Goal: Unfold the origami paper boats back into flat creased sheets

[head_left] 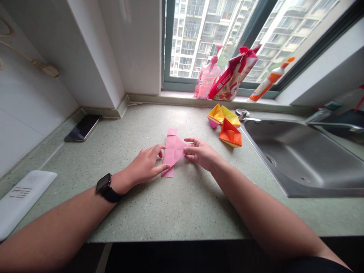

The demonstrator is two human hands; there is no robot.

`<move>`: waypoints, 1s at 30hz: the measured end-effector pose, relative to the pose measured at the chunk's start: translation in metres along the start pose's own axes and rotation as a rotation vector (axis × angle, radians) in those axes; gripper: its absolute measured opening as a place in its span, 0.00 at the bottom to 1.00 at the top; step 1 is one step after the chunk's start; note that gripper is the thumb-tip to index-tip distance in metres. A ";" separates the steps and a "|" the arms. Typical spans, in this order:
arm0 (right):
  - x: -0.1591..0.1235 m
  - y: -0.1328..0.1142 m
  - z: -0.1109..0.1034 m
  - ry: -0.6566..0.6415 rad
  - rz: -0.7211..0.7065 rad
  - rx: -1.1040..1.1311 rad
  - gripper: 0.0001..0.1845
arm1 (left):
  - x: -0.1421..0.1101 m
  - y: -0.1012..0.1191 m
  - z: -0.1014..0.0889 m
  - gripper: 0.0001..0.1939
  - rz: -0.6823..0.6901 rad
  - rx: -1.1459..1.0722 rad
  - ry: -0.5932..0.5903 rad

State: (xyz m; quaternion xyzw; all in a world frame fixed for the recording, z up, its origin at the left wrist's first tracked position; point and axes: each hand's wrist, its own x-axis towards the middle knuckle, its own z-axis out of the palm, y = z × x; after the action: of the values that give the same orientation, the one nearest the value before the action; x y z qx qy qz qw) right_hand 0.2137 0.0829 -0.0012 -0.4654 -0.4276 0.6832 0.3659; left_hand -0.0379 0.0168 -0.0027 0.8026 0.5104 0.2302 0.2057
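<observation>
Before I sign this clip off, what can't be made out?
All in the head view:
- Pink paper: underside, hidden against the counter.
- Right hand: pinching or merely touching the paper, too small to tell.
- White slab: print too small; one side cut off by the left edge.
- Pump bottle: label blurred.

The worktop [182, 212] is pale green and speckled, with a straight front edge and a raised strip along its back edge. Near the back left corner lies a dark phone [82, 127], screen up. By the left edge, nearer the front, lies a white slab-like device [25, 201], partly cut off from view. Around the middle lies a pink folded paper [171, 151], with a strip running front to back and a point to the right. Toward the back right, beside the sink [307, 159] set into the worktop, three folded paper shapes [231, 133] in yellow, orange and pink sit close together
</observation>
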 end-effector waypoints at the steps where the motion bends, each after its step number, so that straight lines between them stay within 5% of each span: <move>1: 0.001 -0.001 0.000 0.015 -0.031 0.004 0.33 | 0.000 -0.001 0.001 0.25 -0.011 -0.037 0.030; 5: -0.002 -0.005 0.001 0.185 -0.401 -0.163 0.25 | -0.001 -0.001 0.003 0.23 -0.060 -0.177 0.169; 10: -0.022 -0.006 0.001 0.443 -0.882 -0.652 0.12 | -0.003 0.000 0.000 0.21 -0.024 -0.252 0.408; 15: -0.021 0.004 0.003 0.043 -0.995 -1.143 0.14 | -0.003 -0.007 -0.012 0.23 0.055 -0.253 0.691; 18: -0.011 0.012 0.002 -0.153 -0.976 -1.300 0.17 | -0.001 -0.011 -0.018 0.26 0.081 -0.153 0.559; 23: -0.006 0.020 -0.001 -0.187 -0.964 -1.304 0.15 | 0.003 -0.016 -0.017 0.36 0.056 0.151 0.119; 30: -0.010 0.021 0.003 -0.272 -0.872 -1.371 0.17 | 0.005 -0.026 -0.022 0.23 0.014 0.354 0.068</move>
State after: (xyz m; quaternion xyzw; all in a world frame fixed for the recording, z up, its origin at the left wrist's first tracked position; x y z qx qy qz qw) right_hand 0.2112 0.0656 -0.0172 -0.2907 -0.9327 0.1176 0.1781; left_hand -0.0679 0.0335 0.0007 0.8217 0.5438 0.1651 0.0423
